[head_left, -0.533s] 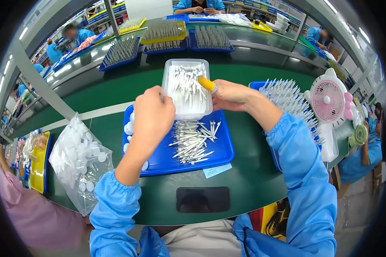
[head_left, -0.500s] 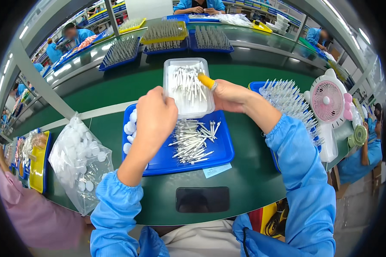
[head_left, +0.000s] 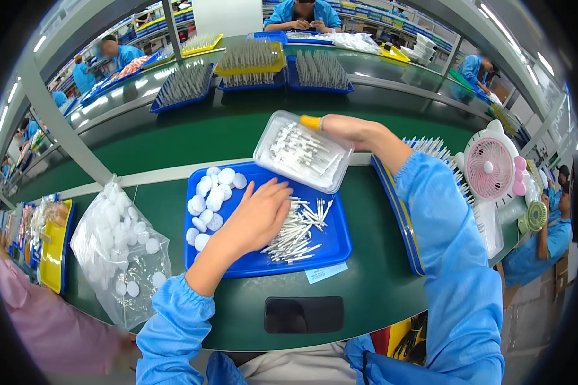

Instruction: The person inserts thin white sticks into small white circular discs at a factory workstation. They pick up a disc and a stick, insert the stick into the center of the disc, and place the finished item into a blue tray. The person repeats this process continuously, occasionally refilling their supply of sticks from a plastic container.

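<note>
My right hand, with a yellow cover on one finger, grips the far rim of a clear plastic box. The box is tilted over a blue tray, and thin white sticks lie inside it. My left hand lies palm down over the tray, fingers stretched, at a pile of similar white sticks. Its fingertips partly cover the pile; whether they touch it I cannot tell. White round discs sit at the tray's left side.
A clear bag of white discs rests left of the tray, a black phone in front. At right stand stacked trays of upright sticks and a pink-and-white fan. Stick-filled trays line the far shelf; a person works beyond.
My right hand has swung the box rightward and tilted it. My left hand has left the box's side and come down over the stick pile, uncovering the discs.
</note>
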The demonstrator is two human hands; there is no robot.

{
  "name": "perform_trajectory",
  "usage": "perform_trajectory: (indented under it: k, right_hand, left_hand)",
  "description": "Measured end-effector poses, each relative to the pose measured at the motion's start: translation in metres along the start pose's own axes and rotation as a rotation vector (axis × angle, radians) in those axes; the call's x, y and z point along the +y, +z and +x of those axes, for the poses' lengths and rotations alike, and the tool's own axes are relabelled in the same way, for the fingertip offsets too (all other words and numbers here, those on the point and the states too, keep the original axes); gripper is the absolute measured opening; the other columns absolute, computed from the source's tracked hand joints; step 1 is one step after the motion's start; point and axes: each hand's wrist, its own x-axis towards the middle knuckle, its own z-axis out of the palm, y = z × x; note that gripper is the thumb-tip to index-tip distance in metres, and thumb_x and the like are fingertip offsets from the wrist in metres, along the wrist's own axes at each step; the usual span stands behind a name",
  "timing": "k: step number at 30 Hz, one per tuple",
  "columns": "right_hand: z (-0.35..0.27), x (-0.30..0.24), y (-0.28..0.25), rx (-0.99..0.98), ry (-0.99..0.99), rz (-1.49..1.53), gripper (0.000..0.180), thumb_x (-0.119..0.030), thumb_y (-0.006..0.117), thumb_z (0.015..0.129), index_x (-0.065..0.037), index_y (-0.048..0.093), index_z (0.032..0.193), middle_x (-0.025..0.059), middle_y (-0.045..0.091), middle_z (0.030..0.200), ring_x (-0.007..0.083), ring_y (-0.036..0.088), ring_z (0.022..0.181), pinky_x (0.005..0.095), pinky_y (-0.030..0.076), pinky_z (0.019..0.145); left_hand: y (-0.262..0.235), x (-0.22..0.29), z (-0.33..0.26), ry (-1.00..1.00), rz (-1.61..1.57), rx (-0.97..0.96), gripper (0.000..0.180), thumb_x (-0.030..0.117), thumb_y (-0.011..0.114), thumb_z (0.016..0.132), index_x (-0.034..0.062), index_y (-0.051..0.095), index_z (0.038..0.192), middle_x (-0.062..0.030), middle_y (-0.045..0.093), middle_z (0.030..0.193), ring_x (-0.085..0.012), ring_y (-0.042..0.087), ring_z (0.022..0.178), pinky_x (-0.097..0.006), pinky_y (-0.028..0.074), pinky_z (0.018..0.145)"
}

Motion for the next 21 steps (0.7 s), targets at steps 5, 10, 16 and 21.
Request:
perform_trajectory:
  k: [5, 10, 16, 21]
  right_hand:
    - [0.014, -0.014, 0.010, -0.041, -0.016, -0.381, 0.051, -0.040, 0.061, 0.107, -0.002, 0.068, 0.139, 0.0076, 0.073, 0.127, 0.0145, 0.069, 0.109, 0.0327, 0.055, 0.093]
    - [0.024, -0.020, 0.009, -0.180, -0.212, -0.616, 0.059, -0.040, 0.069, 0.101, -0.003, 0.064, 0.147, 0.0102, 0.071, 0.135, 0.0186, 0.065, 0.121, 0.0325, 0.049, 0.105]
    - [0.018, -0.019, 0.012, -0.162, -0.201, -0.681, 0.067, -0.044, 0.074, 0.096, -0.003, 0.063, 0.148, 0.0139, 0.070, 0.139, 0.0197, 0.065, 0.121, 0.0319, 0.048, 0.107]
    - [0.006, -0.029, 0.028, -0.152, -0.192, -0.704, 0.059, -0.035, 0.071, 0.097, -0.001, 0.064, 0.146, 0.0188, 0.072, 0.136, 0.0274, 0.068, 0.123, 0.0370, 0.051, 0.106]
  left_hand:
    - [-0.020, 0.019, -0.004, -0.161, -0.016, -0.222, 0.039, 0.025, 0.043, 0.114, -0.0015, 0.064, 0.132, -0.0214, 0.065, 0.127, -0.0415, 0.059, 0.130, -0.065, 0.031, 0.123]
    - [-0.016, 0.023, -0.014, -0.119, -0.091, -0.070, 0.035, 0.025, 0.051, 0.111, -0.0052, 0.066, 0.122, -0.0244, 0.070, 0.118, -0.0447, 0.066, 0.113, -0.059, 0.045, 0.114]
    - [-0.027, 0.033, -0.013, -0.194, -0.151, -0.056, 0.031, 0.020, 0.057, 0.108, -0.0069, 0.068, 0.119, -0.0263, 0.071, 0.115, -0.0454, 0.069, 0.106, -0.052, 0.054, 0.096]
    - [-0.028, 0.038, -0.019, -0.270, -0.064, 0.021, 0.026, 0.013, 0.061, 0.104, -0.0061, 0.069, 0.120, -0.0257, 0.071, 0.116, -0.0444, 0.068, 0.108, -0.048, 0.054, 0.095]
